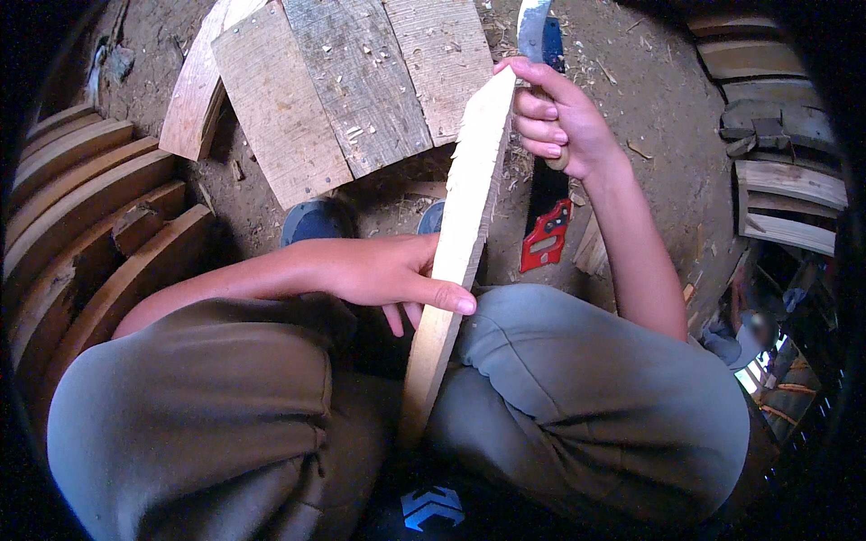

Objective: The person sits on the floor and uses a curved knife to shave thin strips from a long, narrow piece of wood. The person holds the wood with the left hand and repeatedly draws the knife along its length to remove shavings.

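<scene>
A pale wooden board (pixel 478 171) with a rough, splintered left face stands tilted between my knees, its pointed top end away from me. My left hand (pixel 397 273) is closed around its lower middle, with the thumb across the front. My right hand (pixel 564 117) is wrapped round the handle of a curved-blade knife (pixel 532 32), whose metal blade points away from me. The right index finger reaches the board's top end. Below the right hand, a handsaw (pixel 546 236) with a red handle lies on the ground, its blade partly hidden by the hand.
Weathered planks (pixel 347 90) strewn with shavings lie in front of my shoes (pixel 316 221). Curved wooden pieces (pixel 90 189) are stacked at the left, and more cut wood (pixel 785 203) at the right. A person (pixel 749 338) shows partly at the right edge. Wood chips litter the dirt floor.
</scene>
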Demonstrator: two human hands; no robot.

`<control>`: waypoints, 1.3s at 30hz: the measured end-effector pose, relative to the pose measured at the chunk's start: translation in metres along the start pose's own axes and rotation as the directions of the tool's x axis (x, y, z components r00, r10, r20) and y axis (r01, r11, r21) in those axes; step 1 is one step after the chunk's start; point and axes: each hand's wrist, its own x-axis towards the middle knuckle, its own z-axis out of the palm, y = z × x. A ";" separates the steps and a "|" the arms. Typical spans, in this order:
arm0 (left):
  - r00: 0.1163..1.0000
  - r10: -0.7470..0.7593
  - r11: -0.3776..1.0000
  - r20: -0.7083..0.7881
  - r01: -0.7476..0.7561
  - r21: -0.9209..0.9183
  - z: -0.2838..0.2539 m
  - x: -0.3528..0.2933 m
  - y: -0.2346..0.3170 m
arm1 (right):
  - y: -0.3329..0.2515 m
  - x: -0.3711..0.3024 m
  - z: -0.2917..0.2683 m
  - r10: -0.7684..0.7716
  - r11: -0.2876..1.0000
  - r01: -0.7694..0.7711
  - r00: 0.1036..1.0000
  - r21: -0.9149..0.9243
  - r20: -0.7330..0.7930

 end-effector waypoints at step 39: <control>0.998 0.058 0.997 0.009 -0.057 -0.055 -0.011 -0.001 -0.012 | -0.005 0.005 -0.001 0.084 0.996 -0.085 0.994 -0.017 -0.064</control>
